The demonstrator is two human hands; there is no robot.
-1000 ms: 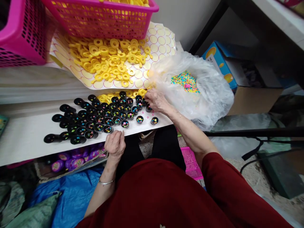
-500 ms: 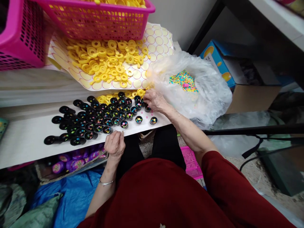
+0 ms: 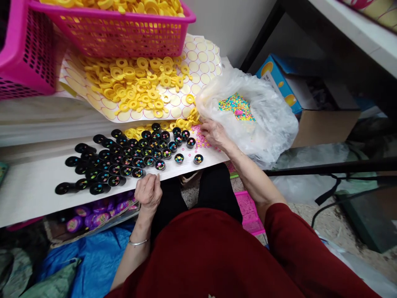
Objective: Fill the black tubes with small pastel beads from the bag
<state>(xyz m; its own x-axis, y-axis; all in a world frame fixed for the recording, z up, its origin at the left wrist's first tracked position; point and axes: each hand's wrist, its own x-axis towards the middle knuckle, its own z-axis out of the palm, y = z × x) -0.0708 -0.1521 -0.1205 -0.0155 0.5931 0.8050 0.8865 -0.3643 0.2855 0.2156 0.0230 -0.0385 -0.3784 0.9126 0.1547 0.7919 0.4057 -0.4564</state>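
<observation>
My left hand (image 3: 149, 191) is curled into a loose fist at the front edge of the white table (image 3: 34, 203), just below the nearest black cups; what it holds, if anything, is hidden. Fingers bent and drawn together, my right hand (image 3: 214, 133) reaches down into a scatter of small pink pieces (image 3: 201, 140). Whether a piece is between its fingertips is too small to see. Left of it stand many small black cups (image 3: 146, 152) in rough rows, with coloured beads inside. Two cups, one of them this black cup (image 3: 198, 159), stand apart nearer the front edge.
A clear plastic bag (image 3: 269, 120) with coloured beads (image 3: 237, 105) lies at the right. Yellow ring-shaped parts (image 3: 136, 87) cover a sticker sheet (image 3: 203, 56), below a pink basket (image 3: 124, 35). Beyond the bag is a blue carton (image 3: 276, 78). Purple items (image 3: 93, 217) sit under the table.
My right hand has moved right, from the cups at the row's end to the pink pieces. Those cups now show uncovered. My left hand stays at the edge; the view has shifted slightly.
</observation>
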